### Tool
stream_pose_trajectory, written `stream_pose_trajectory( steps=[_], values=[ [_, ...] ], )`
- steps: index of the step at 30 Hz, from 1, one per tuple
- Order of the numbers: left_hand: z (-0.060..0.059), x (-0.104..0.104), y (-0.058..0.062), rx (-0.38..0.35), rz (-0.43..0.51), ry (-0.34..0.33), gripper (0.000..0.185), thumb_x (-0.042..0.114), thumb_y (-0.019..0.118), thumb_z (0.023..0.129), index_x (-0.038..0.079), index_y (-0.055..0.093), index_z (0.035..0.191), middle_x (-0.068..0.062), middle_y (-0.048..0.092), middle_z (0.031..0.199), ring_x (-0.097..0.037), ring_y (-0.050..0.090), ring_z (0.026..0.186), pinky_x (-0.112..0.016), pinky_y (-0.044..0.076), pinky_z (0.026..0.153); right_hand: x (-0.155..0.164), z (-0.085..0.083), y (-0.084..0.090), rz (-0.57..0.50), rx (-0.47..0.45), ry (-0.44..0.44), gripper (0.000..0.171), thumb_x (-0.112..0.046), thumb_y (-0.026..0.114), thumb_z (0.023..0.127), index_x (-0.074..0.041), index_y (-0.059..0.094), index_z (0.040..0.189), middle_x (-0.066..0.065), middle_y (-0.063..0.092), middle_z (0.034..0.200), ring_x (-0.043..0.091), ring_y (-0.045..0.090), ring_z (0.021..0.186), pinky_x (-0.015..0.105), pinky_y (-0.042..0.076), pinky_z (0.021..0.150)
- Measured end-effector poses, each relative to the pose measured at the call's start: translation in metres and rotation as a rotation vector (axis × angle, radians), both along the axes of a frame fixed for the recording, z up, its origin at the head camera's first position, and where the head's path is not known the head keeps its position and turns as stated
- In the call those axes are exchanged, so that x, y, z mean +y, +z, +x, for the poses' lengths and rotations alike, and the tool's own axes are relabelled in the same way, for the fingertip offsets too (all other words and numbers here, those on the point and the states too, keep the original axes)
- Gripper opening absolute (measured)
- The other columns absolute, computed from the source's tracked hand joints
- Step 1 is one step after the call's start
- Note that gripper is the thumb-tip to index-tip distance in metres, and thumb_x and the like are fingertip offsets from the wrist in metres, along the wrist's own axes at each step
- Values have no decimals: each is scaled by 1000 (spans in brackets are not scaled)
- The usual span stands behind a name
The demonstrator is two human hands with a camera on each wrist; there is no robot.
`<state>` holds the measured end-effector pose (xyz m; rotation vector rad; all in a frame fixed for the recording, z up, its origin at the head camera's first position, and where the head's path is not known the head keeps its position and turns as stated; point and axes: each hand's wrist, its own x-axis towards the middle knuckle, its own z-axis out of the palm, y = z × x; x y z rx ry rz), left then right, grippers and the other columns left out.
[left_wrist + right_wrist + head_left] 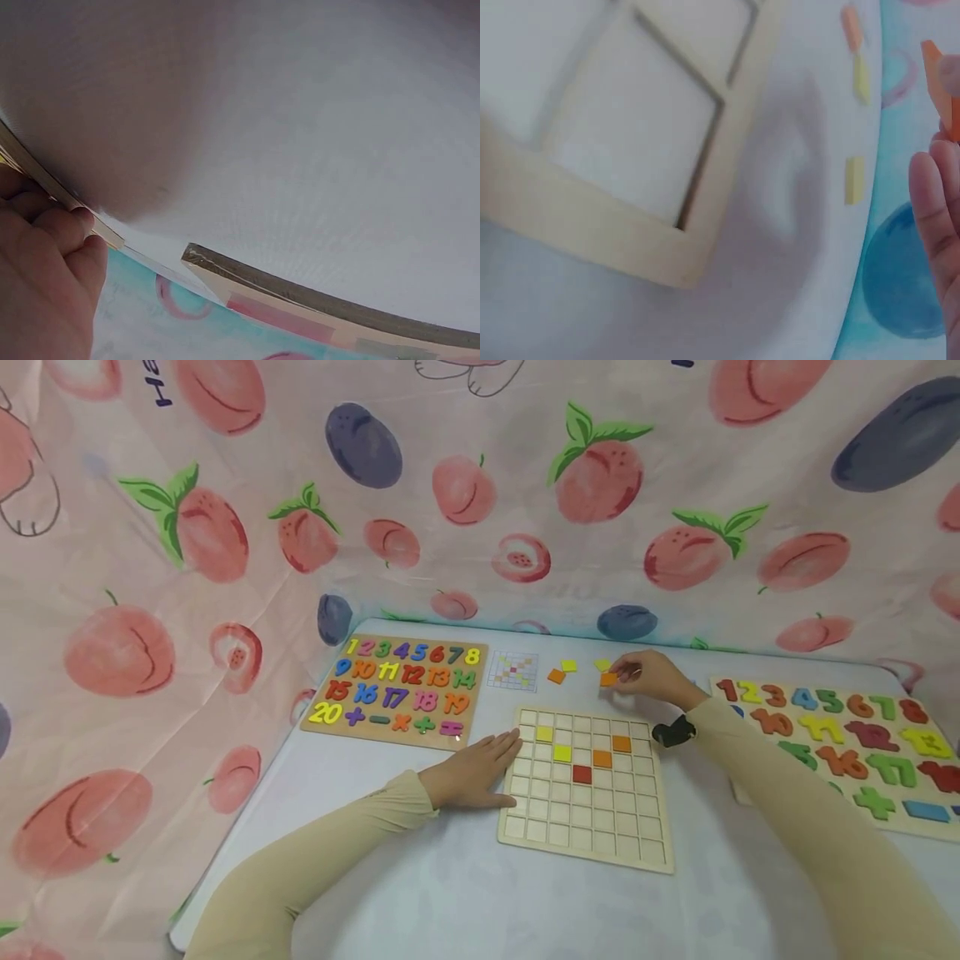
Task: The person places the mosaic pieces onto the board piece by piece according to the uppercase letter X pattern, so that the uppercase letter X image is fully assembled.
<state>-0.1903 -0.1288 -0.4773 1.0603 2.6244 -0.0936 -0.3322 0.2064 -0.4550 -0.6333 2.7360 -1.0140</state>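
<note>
**Hand pinches orange square tile beyond gridded wooden board**

Head view: A person's right hand grasps the tile between thumb and fingers near a loose yellow tile, past the board's far edge. The left hand clasps nothing, its extended fingers resting on the board's left edge. Two yellow, one red and two orange tiles form a V in the cells. A printed pattern card lies beside a number puzzle; a second number puzzle sits at right.

Left wrist view: Fingertips touch the board's edge.

Right wrist view: The pinched tile shows at the frame's right; one orange and two yellow tiles lie on the white tabletop.
</note>
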Motion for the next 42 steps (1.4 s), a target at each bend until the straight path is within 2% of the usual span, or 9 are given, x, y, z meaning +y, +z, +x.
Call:
stream_pose_trajectory(
  steps=[8, 17, 22, 31, 42],
  values=[
    [-2, -2, -2, 8, -2, -1, 94, 65, 43, 88, 6, 7, 151, -10, 1, 160, -20, 6, 148, -34, 12, 121, -6, 35, 19, -68, -12, -22, 29, -14, 75, 79, -1, 69, 105, 11, 67, 87, 8, 59, 74, 15, 51, 70],
    [-2, -3, 0, 3, 7, 6, 93, 65, 43, 88, 6, 8, 151, -10, 1, 160, -20, 7, 148, -34, 13, 121, -24, 74, 27, -94, 1, 45, 29, -18, 77, 78, -5, 70, 102, 6, 68, 84, 7, 60, 73, 17, 53, 70],
    [-2, -3, 0, 1, 7, 7, 93, 65, 43, 88, 6, 7, 151, -9, 1, 160, -21, 7, 148, -34, 13, 121, -35, 90, 23, -116, -37, 108, 25, -15, 77, 77, -5, 71, 99, 6, 67, 84, 8, 58, 72, 20, 53, 67],
    [-2, -2, 0, 6, 1, 6, 93, 65, 43, 88, 7, 7, 152, -9, 1, 160, -21, 7, 148, -34, 13, 121, -53, 114, 4, -137, -81, 248, 25, -16, 79, 74, -6, 69, 94, 4, 65, 80, 6, 56, 69, 21, 53, 62],
    [-2, 0, -1, 4, -6, 1, 94, 65, 43, 88, 7, 6, 152, -9, 1, 160, -21, 7, 148, -34, 13, 121, -67, 125, -13, -88, -81, 312, 21, -13, 81, 71, -8, 69, 89, 1, 64, 78, 2, 54, 64, 18, 51, 57]
  ],
)
